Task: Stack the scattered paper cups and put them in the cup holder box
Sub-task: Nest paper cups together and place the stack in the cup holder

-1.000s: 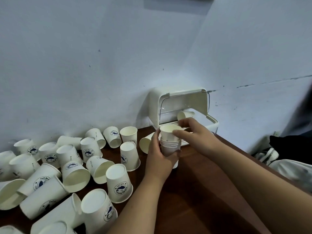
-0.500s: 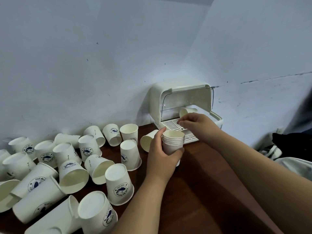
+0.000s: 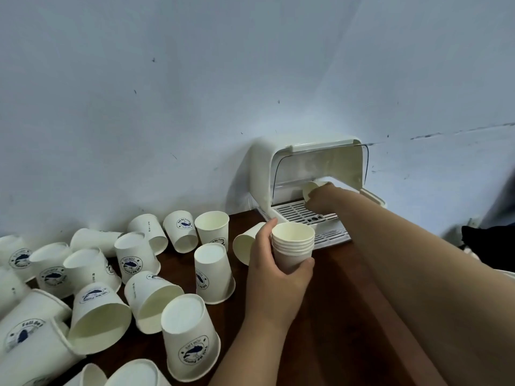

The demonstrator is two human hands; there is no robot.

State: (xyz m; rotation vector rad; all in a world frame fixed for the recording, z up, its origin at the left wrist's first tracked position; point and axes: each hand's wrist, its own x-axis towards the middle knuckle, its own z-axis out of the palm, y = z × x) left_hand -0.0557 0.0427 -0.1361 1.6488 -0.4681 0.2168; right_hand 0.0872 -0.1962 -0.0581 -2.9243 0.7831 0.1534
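Observation:
My left hand [image 3: 274, 270] is shut around an upright stack of several nested white paper cups [image 3: 292, 246], held just in front of the cup holder box [image 3: 278, 162]. The white box stands open against the wall, its lid raised and its slotted tray [image 3: 292, 211] showing. My right hand [image 3: 323, 199] reaches inside the box and touches a single cup [image 3: 309, 189] lying on its side there; its fingers wrap the cup, partly hiding it. Many loose cups with blue logos, such as one upside down [image 3: 213, 274], lie scattered to the left.
The scattered cups cover the left half of the dark wooden table [image 3: 334, 316]; another cup [image 3: 245, 245] lies on its side behind my left hand. Pale walls meet in a corner behind the box. Dark cloth [image 3: 487, 246] sits at the far right.
My right hand has left the top of the stack and moved back into the box, onto the cup lying there. My left hand keeps holding the stack in about the same place.

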